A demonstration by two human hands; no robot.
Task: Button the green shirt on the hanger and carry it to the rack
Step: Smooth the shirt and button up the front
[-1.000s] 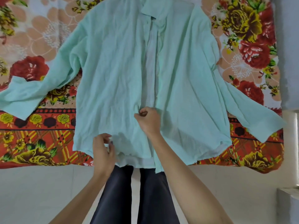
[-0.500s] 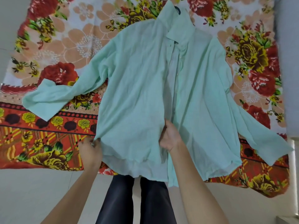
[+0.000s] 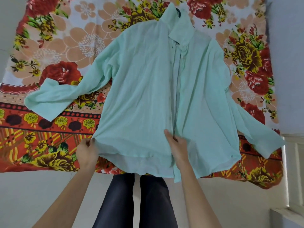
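Observation:
The pale green shirt (image 3: 141,89) lies front up on a floral blanket, sleeves spread to both sides. A dark bit of the hanger (image 3: 178,12) shows at the collar. My left hand (image 3: 86,153) pinches the shirt's lower left hem corner and pulls it outward. My right hand (image 3: 176,146) grips the front placket near the bottom, where the two front panels meet. The upper placket looks closed; the lowest part hangs loose below my right hand. Buttons are too small to make out near the hem.
The floral blanket (image 3: 54,51) in red, orange and yellow covers the floor under the shirt. My dark trouser legs (image 3: 136,199) stand at the blanket's near edge. Pale floor (image 3: 32,195) lies in front, and a white wall and step (image 3: 289,162) are at the right.
My left hand slid left along the hem to the corner and pulled the left panel flat. My right hand stayed on the lower placket. The camera tilted, showing more of the collar.

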